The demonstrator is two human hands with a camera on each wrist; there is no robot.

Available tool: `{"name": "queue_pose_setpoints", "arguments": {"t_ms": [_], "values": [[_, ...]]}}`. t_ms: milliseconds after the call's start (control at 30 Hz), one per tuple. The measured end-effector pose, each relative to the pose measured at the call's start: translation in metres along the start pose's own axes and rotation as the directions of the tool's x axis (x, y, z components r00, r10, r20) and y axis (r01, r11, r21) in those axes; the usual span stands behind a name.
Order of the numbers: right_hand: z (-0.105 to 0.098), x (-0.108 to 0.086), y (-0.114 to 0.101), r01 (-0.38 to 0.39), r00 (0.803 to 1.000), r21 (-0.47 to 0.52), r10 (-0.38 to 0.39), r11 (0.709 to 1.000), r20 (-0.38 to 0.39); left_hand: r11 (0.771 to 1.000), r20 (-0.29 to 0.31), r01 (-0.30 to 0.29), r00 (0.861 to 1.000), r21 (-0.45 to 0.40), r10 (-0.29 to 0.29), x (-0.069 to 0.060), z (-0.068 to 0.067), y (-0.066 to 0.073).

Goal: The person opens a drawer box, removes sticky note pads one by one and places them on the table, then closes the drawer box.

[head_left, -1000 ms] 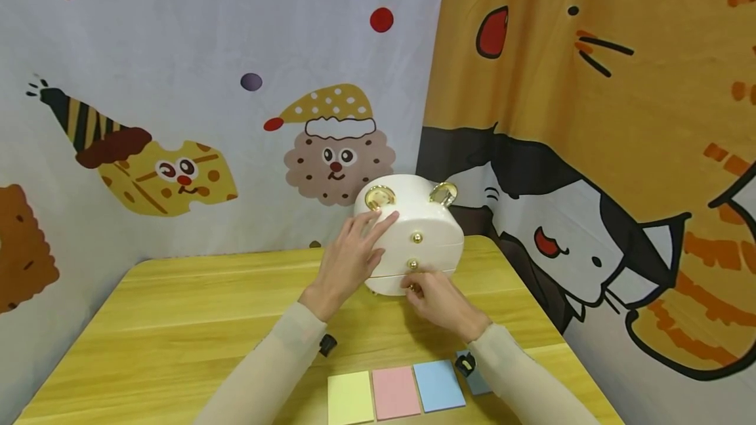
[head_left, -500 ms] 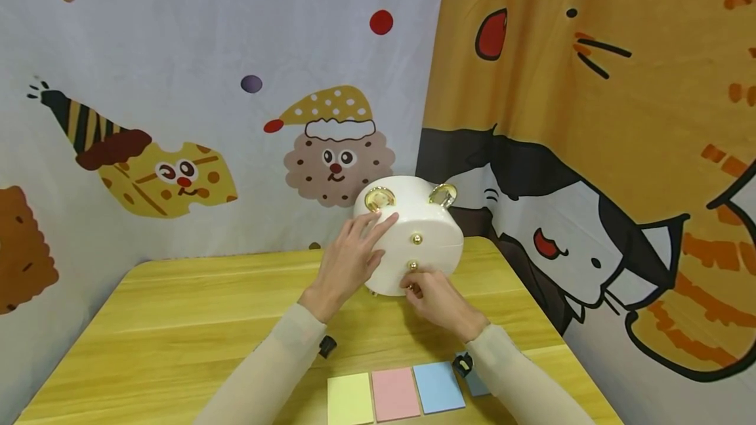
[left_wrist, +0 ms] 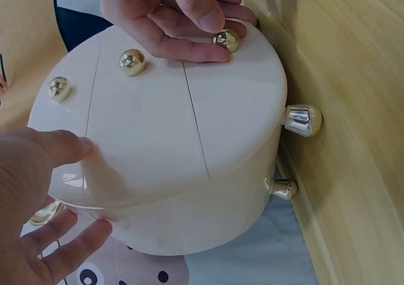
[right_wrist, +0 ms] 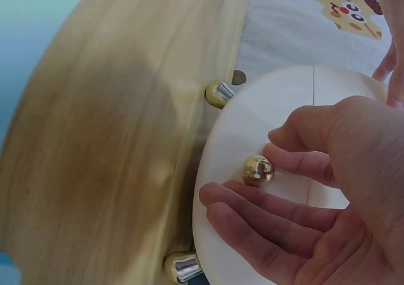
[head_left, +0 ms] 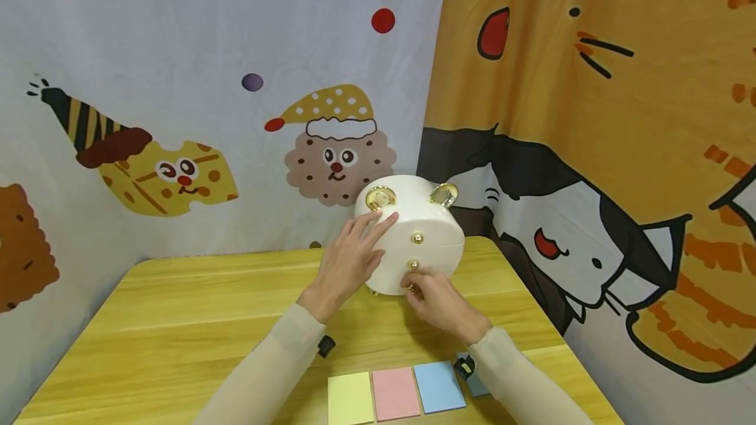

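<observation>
A rounded white storage box with gold ears stands toward the back of the table, its seams marking three drawers, each with a gold knob. Along its upper left edge rests my left hand, thumb on the front and fingers spread along the side. My right hand is at the lowest drawer, its bent fingers around the small gold drawer knob. In the left wrist view the bottom drawer sits flush with the one above. The upper knob and middle knob are untouched.
Yellow, pink and blue note pads lie in a row near the front of the wooden table. Another blue pad is partly hidden by my right sleeve. Cartoon-printed curtains hang behind and to the right.
A second ago the lowest drawer stood slightly out, with a line showing above it; it has gone in flush. Both hands have stayed nearly in place.
</observation>
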State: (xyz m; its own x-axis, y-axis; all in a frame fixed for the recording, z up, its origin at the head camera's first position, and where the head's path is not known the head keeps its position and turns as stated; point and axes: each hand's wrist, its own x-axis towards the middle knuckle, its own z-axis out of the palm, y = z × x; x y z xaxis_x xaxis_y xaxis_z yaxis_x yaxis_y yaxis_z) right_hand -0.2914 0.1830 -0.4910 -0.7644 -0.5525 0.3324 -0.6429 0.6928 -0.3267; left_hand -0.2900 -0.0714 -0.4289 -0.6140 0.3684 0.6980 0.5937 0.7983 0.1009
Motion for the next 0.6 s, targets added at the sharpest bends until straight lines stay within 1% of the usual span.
{"name": "queue_pose_setpoints", "arguments": {"t_ms": [133, 233, 400, 600], "values": [[-0.001, -0.006, -0.001, -0.011, 1.000, 0.009, 0.011, 1.000, 0.027, 1.000, 0.016, -0.003, 1.000, 0.003, 0.003, -0.002, -0.003, 0.000], [-0.001, -0.011, -0.001, -0.008, 0.999, -0.011, 0.008, 1.000, 0.033, 1.000, 0.029, -0.004, 1.000, 0.003, 0.003, -0.004, -0.005, -0.001], [-0.003, -0.016, -0.001, 0.000, 1.000, -0.061, 0.001, 0.998, 0.017, 1.000, 0.050, 0.007, 0.999, -0.001, -0.007, -0.008, -0.009, -0.006], [-0.008, -0.021, -0.001, -0.017, 1.000, -0.090, 0.016, 0.996, -0.009, 1.000, 0.033, -0.011, 0.999, -0.012, 0.011, -0.012, -0.010, -0.014]]}}
